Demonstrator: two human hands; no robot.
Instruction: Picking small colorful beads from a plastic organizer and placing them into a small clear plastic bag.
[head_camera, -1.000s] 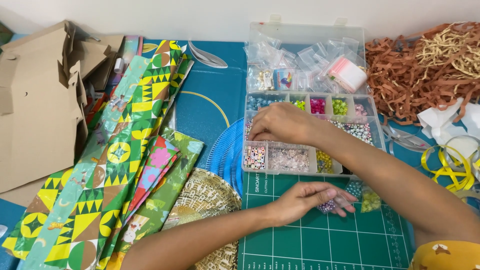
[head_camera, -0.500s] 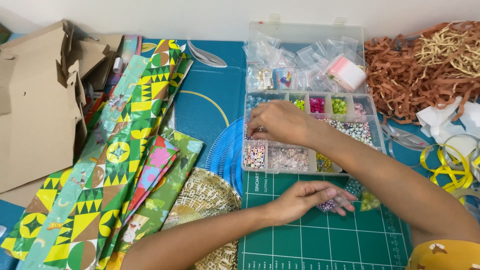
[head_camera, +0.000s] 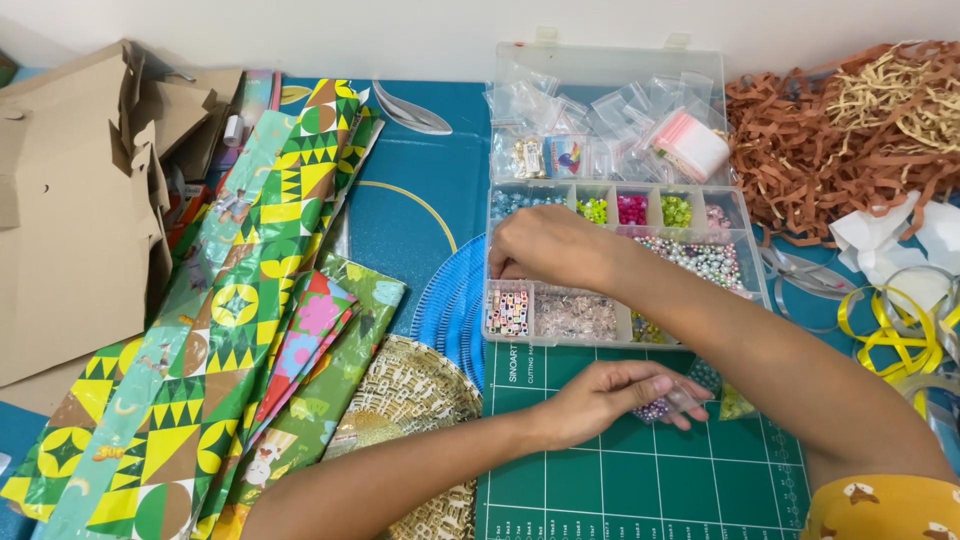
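Observation:
A clear compartment box (head_camera: 745, 262) of coloured beads lies open on the blue table, its lid (head_camera: 610, 70) holding small plastic bags. My right hand (head_camera: 545, 245) reaches into the box's left side, fingers curled down over a compartment just above the cell of letter beads (head_camera: 508, 312). What the fingertips hold is hidden. Below the box, my left hand (head_camera: 605, 398) rests on the green cutting mat (head_camera: 650, 480) and pinches a small clear bag of pale beads (head_camera: 665, 405).
Folded patterned wrapping paper (head_camera: 250, 320) lies diagonally on the left, beside flattened cardboard (head_camera: 70, 220). A woven straw disc (head_camera: 415, 400) and a blue ribbed disc (head_camera: 450, 300) sit by the mat. Brown and tan paper shred (head_camera: 840, 130), white paper and yellow ribbon (head_camera: 890, 330) fill the right.
My right hand has shifted slightly left inside the bead box. The left hand still holds the small bag in the same place.

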